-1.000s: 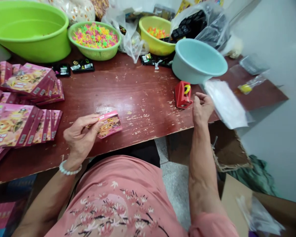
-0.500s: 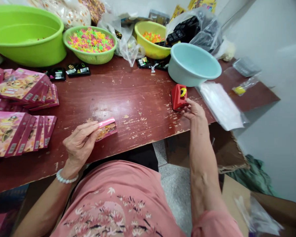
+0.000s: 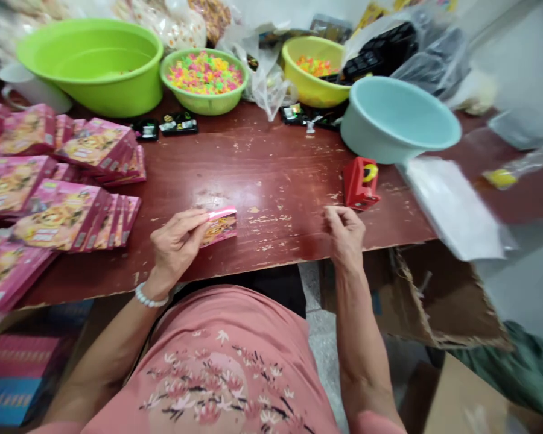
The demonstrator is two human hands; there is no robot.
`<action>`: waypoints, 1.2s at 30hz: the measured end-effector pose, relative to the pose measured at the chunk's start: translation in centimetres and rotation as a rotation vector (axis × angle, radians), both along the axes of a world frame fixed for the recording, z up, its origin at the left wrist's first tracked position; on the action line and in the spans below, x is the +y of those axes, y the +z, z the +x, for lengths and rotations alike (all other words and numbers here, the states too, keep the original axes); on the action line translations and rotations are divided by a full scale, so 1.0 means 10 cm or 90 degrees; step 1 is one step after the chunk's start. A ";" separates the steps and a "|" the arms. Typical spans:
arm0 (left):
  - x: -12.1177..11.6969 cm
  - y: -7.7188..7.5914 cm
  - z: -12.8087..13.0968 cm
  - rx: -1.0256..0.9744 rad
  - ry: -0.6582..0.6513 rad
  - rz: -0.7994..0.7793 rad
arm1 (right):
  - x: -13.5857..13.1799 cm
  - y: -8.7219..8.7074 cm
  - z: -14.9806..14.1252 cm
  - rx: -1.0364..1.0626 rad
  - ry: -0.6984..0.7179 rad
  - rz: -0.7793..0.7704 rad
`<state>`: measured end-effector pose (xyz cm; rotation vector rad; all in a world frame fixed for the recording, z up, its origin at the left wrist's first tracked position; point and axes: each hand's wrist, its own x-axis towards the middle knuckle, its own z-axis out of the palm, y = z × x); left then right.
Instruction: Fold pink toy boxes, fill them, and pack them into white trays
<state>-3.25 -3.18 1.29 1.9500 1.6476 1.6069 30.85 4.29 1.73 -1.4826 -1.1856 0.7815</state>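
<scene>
My left hand [image 3: 178,244] pinches a small pink box [image 3: 221,226] with printed pictures by its left end, at the table's front edge. My right hand [image 3: 346,235] has its thumb and fingers pressed together above the table, to the right of the box. Whatever is between those fingertips is too small or clear to make out. Just beyond this hand, apart from it, stands a red tape dispenser [image 3: 357,187] with a yellow core.
Pink boxes [image 3: 63,214] are stacked at the left. Along the back stand a large green tub [image 3: 95,90], a green basket [image 3: 203,105] of colourful small pieces, a yellow basin [image 3: 317,90] and a light blue basin [image 3: 393,132]. Clear plastic bags [image 3: 457,211] lie at the right.
My right hand has left the tape dispenser and come nearer the table's front edge, its fingers now closed together. My left hand still holds the pink box. The view has shifted left.
</scene>
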 end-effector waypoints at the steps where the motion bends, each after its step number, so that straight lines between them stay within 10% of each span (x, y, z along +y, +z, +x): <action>1: 0.01 0.01 0.00 0.000 -0.001 -0.006 | -0.10 0.06 -0.28 0.050 0.086 0.007; 5: 0.01 0.06 -0.01 0.003 -0.038 -0.009 | -0.40 0.27 -1.34 0.113 0.350 0.057; 9: -0.04 0.08 -0.02 0.051 -0.012 -0.020 | -0.42 0.22 -1.82 0.007 0.371 0.132; 23: -0.05 0.08 -0.16 0.251 -0.069 -0.054 | -0.38 0.16 -1.80 -0.037 0.330 0.055; 32: 0.13 0.28 -0.24 0.009 -0.136 -0.247 | -0.23 -0.13 -1.74 -0.096 0.289 0.031; 36: 0.07 0.16 -0.23 -0.345 -0.080 -0.329 | -0.18 -0.30 -1.63 -0.116 0.250 -0.049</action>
